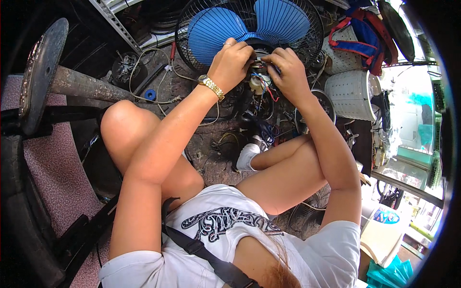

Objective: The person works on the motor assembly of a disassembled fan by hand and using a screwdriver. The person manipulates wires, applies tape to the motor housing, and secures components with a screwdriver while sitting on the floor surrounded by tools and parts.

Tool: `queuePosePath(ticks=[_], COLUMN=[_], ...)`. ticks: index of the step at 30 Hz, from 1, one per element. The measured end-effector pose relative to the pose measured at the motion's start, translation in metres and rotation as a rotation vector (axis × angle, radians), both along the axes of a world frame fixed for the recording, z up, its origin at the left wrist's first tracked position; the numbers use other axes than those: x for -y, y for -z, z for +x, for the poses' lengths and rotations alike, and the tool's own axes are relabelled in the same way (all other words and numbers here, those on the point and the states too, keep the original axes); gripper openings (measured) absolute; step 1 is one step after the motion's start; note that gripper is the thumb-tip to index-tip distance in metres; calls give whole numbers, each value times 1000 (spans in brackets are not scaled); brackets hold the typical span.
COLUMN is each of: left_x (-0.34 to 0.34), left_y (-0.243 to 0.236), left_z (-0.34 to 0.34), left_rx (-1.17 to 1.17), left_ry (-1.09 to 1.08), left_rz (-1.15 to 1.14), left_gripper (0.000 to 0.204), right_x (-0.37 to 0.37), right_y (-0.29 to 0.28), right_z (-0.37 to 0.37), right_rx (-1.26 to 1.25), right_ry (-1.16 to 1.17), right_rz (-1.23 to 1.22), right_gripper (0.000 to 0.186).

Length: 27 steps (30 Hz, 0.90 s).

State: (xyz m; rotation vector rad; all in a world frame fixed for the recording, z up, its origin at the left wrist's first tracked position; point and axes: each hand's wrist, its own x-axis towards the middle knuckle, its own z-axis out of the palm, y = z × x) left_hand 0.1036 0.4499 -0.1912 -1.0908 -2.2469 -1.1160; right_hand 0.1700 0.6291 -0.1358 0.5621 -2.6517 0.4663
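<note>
An electric fan with blue blades and a black wire cage sits in front of me at the top. Its motor housing is uncovered at the back, and a pale part with red, blue and white wires hangs below. My left hand, with a gold watch at the wrist, closes on the fan motor from the left. From the right, my right hand pinches at the same motor with thumb and fingers. The small parts between my fingertips are partly hidden.
White perforated baskets stand at the right, with a blue and red bag above. A pale cord, a blue tape roll and a red-handled tool lie left of the fan. A rusty metal post stands farther left.
</note>
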Motion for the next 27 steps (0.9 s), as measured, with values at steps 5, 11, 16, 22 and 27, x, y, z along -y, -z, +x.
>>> queuePosePath(ticks=[5,11,16,22,27], left_x=[-1,-8,-9,-19,-23], left_y=[-1,-11,-10,-21,-20], left_z=[0,-4,-7,-3,-6], left_rx=[30,116,204,107,41], left_ry=[-7,63,74,97,101], left_rz=[12,110,-36,-16,-99], left_gripper=[11,22,18,14,17], right_x=[0,-5,-10,-19,-23], right_y=[-5,-2,-13,-10,-6], right_z=[-3,-5,0,4,4], right_rx=[24,125,395,453,420], right_ry=[-7,52,248,290,260], right_rz=[16,-193,-393,-337,-345], right_gripper=[17,18,20,17,16])
